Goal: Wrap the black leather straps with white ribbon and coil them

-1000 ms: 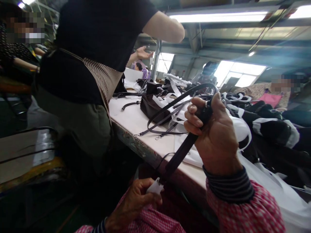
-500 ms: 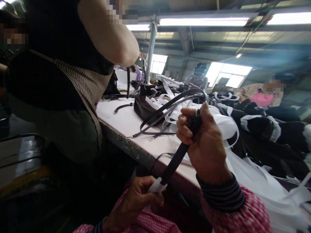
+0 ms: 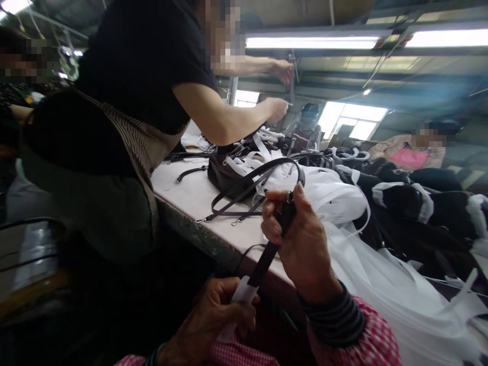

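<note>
A dark strap (image 3: 263, 263) runs slantwise between my two hands, over my lap at the table's edge. My right hand (image 3: 301, 239), raised higher, has its fingers closed round the strap's upper part, near a small metal ring. Lower down, my left hand (image 3: 217, 312) pinches a white strip (image 3: 244, 294) that wraps the strap's lower end. Beyond my right hand, a looped dark strap (image 3: 236, 185) with metal clasps (image 3: 202, 220) lies on the table (image 3: 183, 201). A dark brown bag (image 3: 221, 178) rests behind those loops.
White strips (image 3: 362, 264) spill over the table at the right, beside a heap of black bags (image 3: 412, 223). Close at the left a co-worker (image 3: 145, 66) leans over the table with both arms stretched out. Another person (image 3: 400, 147) sits across at the right.
Both the strap's upper part and my right hand have shifted left and slightly down. My left hand keeps its hold. The co-worker has leaned right and reached out over the table.
</note>
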Demonstrator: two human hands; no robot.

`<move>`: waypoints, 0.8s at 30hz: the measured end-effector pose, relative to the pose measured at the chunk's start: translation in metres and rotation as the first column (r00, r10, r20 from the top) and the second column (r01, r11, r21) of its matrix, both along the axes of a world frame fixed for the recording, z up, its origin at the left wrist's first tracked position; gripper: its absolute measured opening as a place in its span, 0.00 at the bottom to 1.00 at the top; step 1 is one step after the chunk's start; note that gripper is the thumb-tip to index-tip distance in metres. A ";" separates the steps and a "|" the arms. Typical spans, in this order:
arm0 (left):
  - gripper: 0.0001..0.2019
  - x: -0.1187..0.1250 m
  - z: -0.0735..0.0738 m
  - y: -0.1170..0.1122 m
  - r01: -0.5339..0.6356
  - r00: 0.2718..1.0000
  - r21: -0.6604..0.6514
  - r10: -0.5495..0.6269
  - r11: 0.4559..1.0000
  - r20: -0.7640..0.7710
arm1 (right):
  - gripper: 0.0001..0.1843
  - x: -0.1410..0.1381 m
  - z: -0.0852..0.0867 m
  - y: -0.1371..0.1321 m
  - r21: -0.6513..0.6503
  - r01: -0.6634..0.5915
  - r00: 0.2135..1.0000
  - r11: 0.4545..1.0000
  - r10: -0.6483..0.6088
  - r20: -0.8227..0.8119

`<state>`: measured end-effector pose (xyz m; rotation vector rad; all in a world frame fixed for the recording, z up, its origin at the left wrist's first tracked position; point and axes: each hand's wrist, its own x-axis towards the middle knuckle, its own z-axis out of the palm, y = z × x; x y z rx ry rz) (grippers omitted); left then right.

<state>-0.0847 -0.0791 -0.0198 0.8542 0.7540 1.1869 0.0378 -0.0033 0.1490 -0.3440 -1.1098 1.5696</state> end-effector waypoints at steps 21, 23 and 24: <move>0.18 -0.023 0.035 0.022 -0.029 0.975 0.133 0.058 0.991 -0.216 | 0.14 0.029 -0.015 0.014 0.201 -0.049 0.842 0.978 -0.068 0.535; 0.17 -0.029 0.049 0.027 0.026 0.957 0.200 0.033 0.980 -0.288 | 0.14 0.030 -0.007 0.017 0.241 -0.019 0.833 0.970 -0.118 0.540; 0.17 -0.031 0.059 0.030 0.055 0.944 0.242 0.029 0.969 -0.329 | 0.14 0.029 -0.001 0.019 0.261 -0.015 0.839 0.965 -0.130 0.529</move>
